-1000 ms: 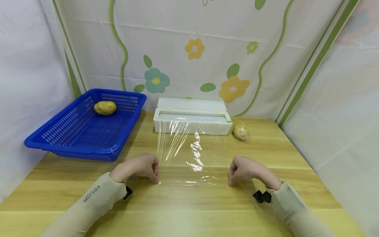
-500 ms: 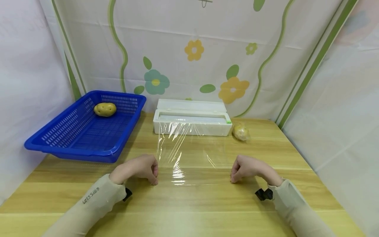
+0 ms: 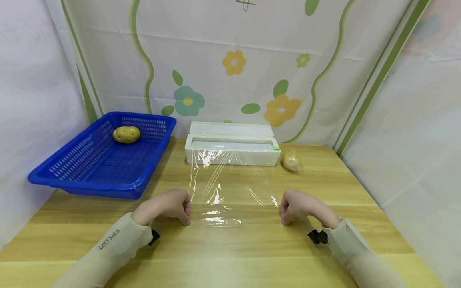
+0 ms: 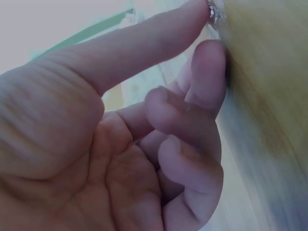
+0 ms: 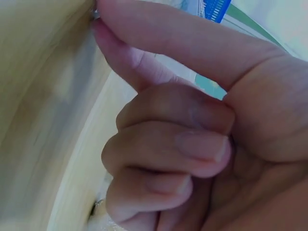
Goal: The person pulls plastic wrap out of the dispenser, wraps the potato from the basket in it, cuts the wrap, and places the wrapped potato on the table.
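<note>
A clear sheet of cling film [image 3: 216,200] stretches toward me from a white cling film box [image 3: 230,157], whose lid stands raised at the back. My left hand [image 3: 171,206] pinches the sheet's near left corner between thumb and forefinger, low over the table. At the near right corner my right hand [image 3: 302,206] does the same, its other fingers curled into the palm in the right wrist view. In the left wrist view a crumpled bit of film [image 4: 215,18] shows at the thumb tip. Bright wrinkles run down the film's left half.
A blue plastic basket [image 3: 138,191] stands at the left with a potato [image 3: 126,135] inside. Right of the box lies a film-wrapped potato [image 3: 291,160]. Behind the wooden table [image 3: 230,256] hangs a white curtain [image 3: 216,24] with printed flowers.
Both hands keep their pinch on the film near the same spots. The film's glare and wrinkles have shifted, and the whole view has tilted slightly.
</note>
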Motion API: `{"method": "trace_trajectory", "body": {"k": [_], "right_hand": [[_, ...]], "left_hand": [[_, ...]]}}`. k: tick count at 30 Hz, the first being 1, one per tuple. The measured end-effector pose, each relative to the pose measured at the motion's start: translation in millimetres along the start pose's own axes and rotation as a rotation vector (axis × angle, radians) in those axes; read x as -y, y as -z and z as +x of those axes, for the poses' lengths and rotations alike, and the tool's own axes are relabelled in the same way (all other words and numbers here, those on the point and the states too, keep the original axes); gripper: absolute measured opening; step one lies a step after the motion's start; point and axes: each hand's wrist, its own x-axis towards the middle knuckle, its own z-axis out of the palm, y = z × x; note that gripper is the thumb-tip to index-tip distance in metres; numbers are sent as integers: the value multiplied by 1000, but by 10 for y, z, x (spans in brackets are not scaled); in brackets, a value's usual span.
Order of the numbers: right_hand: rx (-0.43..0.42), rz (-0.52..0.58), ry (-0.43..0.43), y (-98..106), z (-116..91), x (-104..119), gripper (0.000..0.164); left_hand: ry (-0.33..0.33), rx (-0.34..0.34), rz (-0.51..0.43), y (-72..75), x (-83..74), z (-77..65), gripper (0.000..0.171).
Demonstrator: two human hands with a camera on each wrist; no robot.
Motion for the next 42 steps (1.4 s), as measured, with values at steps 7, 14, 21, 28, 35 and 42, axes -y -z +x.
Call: {"method": "trace_trajectory", "body": {"k": [7,14,21,28,35,42], "right_hand": [[12,44,5,6,-1,11,19],[12,19,54,24,20,-4,19],[-7,0,142,2,44,-50,20],[-68,-12,196,-46,-15,-109,15],[-113,-30,192,-77,-73,-133,15],[-127,-26,177,-96,-114,-139,18]], "left_hand": [[-35,-27,-11,47,-39,-63,24],[-18,-52,-25,142,-72,-125,23],[-75,-99,17,279,-132,-201,29],[-131,-173,45,484,-275,-271,29],[-122,-259,87,919,-370,-322,25],[-136,-351,36,1545,-260,-298,27]]}}
